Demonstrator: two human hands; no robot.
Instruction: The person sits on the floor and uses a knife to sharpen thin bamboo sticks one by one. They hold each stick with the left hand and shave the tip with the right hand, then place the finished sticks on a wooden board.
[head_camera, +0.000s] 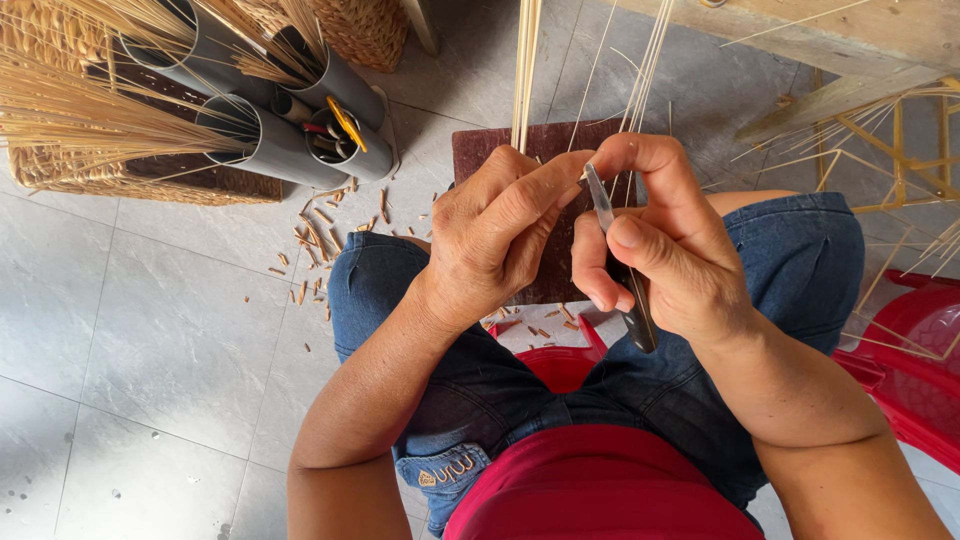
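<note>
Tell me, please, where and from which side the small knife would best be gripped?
Probably by its dark handle, coming from the near side, towards the body. The knife stands tilted, with its thin grey blade pointing up and away between both thumbs, so the far end is sharp and crowded. The right hand already wraps the handle, while the left hand pinches the thin strips at the tip.

Pale straw-yellow strips (525, 70) run over a dark maroon board (500, 145), and the knife (620, 260) is silver-bladed with a black handle. Blue denim shorts (790, 250), a red shirt (600, 485); grey tubes (270, 145) stand far left on pale grey floor tiles (150, 330).
</note>
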